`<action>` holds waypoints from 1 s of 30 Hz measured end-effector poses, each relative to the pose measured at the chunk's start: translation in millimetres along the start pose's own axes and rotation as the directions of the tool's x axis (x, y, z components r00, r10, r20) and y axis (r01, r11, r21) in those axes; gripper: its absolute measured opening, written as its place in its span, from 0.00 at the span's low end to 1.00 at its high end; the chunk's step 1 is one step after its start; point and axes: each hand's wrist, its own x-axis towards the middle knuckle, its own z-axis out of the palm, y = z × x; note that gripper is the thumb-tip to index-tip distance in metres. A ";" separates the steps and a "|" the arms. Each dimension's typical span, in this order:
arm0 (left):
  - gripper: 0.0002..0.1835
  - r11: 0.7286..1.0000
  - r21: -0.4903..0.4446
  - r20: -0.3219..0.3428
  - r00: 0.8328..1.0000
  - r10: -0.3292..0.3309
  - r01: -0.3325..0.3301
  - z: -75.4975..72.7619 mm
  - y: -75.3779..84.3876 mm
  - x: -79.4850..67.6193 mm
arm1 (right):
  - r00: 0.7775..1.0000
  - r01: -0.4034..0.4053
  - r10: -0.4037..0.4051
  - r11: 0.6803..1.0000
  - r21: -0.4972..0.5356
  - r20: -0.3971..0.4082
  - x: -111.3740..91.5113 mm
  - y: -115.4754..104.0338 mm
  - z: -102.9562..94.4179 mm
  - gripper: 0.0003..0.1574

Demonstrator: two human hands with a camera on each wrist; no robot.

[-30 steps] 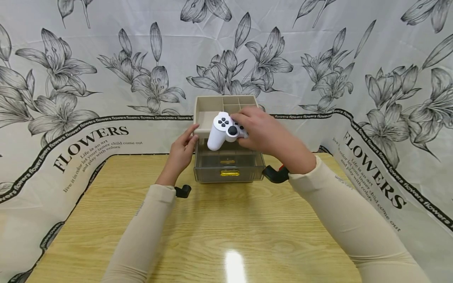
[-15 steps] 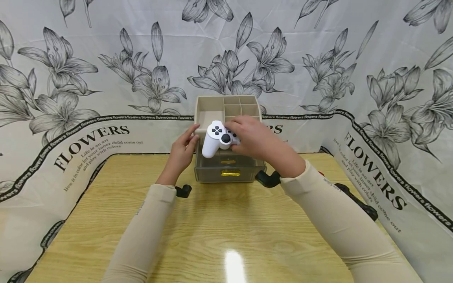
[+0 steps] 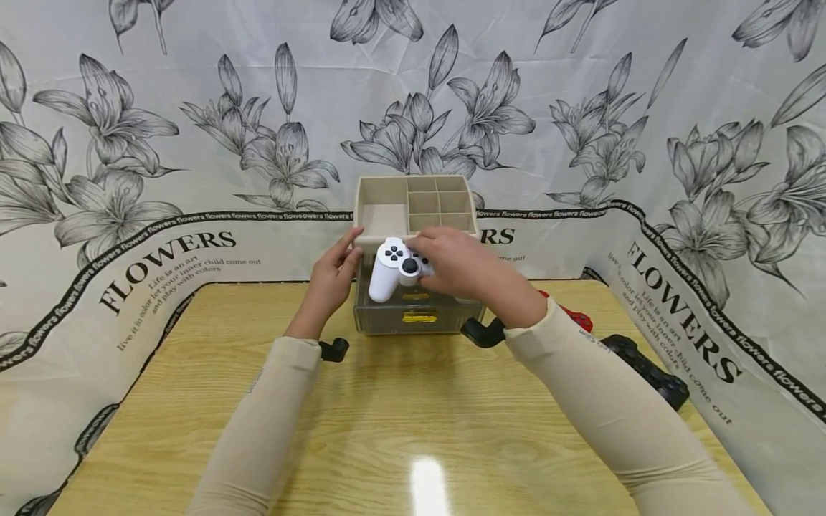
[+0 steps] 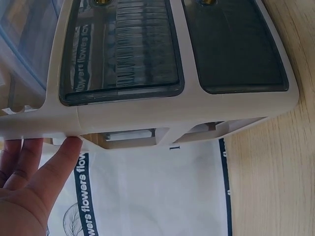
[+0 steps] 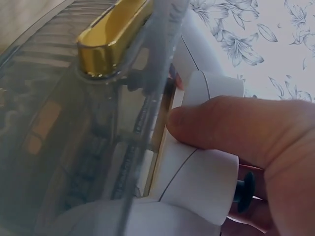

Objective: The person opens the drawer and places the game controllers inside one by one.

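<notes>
A beige desktop organizer point(image 3: 382, 231) with smoky clear drawers stands at the back of the table. One drawer point(image 3: 387, 319) with a gold handle is pulled out toward me. My right hand point(image 3: 459, 261) grips a white game controller point(image 3: 385, 271) by its right side, over that drawer. In the right wrist view, the thumb presses the controller point(image 5: 199, 172) close behind the clear drawer front point(image 5: 54, 123). My left hand point(image 3: 330, 278) rests its fingertips on the organizer's left side, near the top. The left wrist view shows these fingers point(image 4: 56, 162) nearly straight against the beige frame point(image 4: 123, 114).
On the right side of the table point(image 3: 387, 423), a black game controller point(image 3: 645, 370) and a red one point(image 3: 578, 317) lie partly hidden by my right sleeve. Open compartments point(image 3: 441, 204) top the organizer. A flower-printed cloth point(image 3: 213, 143) hangs behind and along both sides.
My right hand has lowered the white controller and shifted it slightly left over the drawer. The red and black controllers have come into view beside the arm. My left hand has stayed in place.
</notes>
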 end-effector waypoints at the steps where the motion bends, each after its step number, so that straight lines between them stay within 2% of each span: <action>1: 0.24 1.000 -0.002 0.000 1.000 0.001 -0.001 -0.2 -0.2 0.0 | 1.000 0.004 -0.004 1.000 0.000 0.002 -0.2 0.0 0.6 0.37; 11: 0.24 1.000 -0.013 0.006 1.000 -0.011 0.011 -1.4 -1.7 -4.0 | 0.997 0.041 -0.040 0.999 -0.003 0.071 6.4 1.4 13.2 0.29; 20: 0.25 1.000 0.002 0.006 1.000 -0.008 0.008 0.2 0.5 -3.4 | 0.993 0.067 -0.066 0.998 -0.007 0.095 7.6 2.1 16.8 0.23; 30: 0.24 1.000 0.009 -0.010 1.000 0.008 -0.008 0.8 0.5 -0.7 | 0.986 0.067 -0.062 0.997 -0.024 0.154 12.9 3.8 20.1 0.23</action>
